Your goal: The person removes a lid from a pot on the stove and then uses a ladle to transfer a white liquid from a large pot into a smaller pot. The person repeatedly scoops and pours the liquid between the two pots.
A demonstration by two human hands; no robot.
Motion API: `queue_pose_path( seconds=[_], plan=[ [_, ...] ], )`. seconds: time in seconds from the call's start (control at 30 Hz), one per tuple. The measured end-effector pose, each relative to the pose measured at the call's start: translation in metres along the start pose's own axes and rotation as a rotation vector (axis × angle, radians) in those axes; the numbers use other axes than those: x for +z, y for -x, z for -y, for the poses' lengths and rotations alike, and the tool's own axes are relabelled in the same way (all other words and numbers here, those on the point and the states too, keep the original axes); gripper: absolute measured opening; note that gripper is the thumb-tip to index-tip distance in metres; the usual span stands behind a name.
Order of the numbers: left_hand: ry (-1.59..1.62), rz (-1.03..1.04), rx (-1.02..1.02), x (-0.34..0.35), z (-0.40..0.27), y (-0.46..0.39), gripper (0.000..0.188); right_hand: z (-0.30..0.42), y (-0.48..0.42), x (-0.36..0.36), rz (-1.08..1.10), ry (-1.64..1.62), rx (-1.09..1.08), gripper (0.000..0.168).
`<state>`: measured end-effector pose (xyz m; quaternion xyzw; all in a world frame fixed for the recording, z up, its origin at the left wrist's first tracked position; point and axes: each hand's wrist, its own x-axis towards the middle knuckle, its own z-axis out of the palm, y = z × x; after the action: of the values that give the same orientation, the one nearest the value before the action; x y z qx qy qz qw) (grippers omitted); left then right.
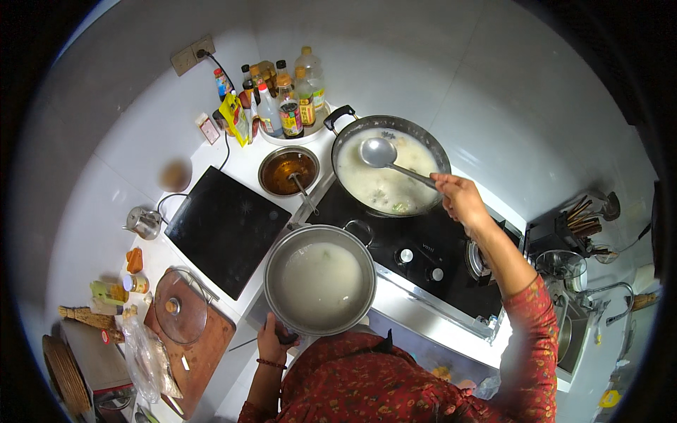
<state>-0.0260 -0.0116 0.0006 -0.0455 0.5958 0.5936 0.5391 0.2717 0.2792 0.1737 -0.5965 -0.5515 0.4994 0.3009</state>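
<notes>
A metal ladle (378,153) is in my right hand (463,203), gripped by its handle, with its bowl over a wok (446,158) of milky white broth on the gas stove. Close to my body, my left hand (276,341) is at the lower left of a large metal pot (268,280), its fingers around a dark handle. Cloudy whitish liquid fills part of this pot. A steel bowl of brown oily liquid (280,172) stands left of the wok, with a small ladle (303,191) in it.
Bottles stand on a round tray (296,140) behind the bowl. An induction cooktop (227,227) lies on the left counter. Nearer are a wooden cutting board (206,338), a glass lid (181,306) and a plastic bag (142,359). A utensil holder (550,232) and sink (579,338) are at right.
</notes>
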Motion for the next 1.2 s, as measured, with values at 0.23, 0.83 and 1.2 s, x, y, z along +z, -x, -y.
queue_pose_path(
  seconds=[0.23, 0.83, 1.2],
  plan=[
    [-0.05, 0.017, 0.022, 0.001, -0.001, 0.002, 0.037, 0.004, -0.052, -0.009, 0.016, 0.051, 0.057, 0.025],
    [-0.057, 0.012, 0.006, 0.001, 0.0, 0.003, 0.036, -0.023, -0.084, 0.003, -0.002, 0.186, -0.092, 0.02],
    [-0.078, 0.004, 0.026, 0.001, 0.0, 0.003, 0.036, -0.026, -0.084, 0.012, 0.02, 0.147, -0.041, 0.027]
  ],
)
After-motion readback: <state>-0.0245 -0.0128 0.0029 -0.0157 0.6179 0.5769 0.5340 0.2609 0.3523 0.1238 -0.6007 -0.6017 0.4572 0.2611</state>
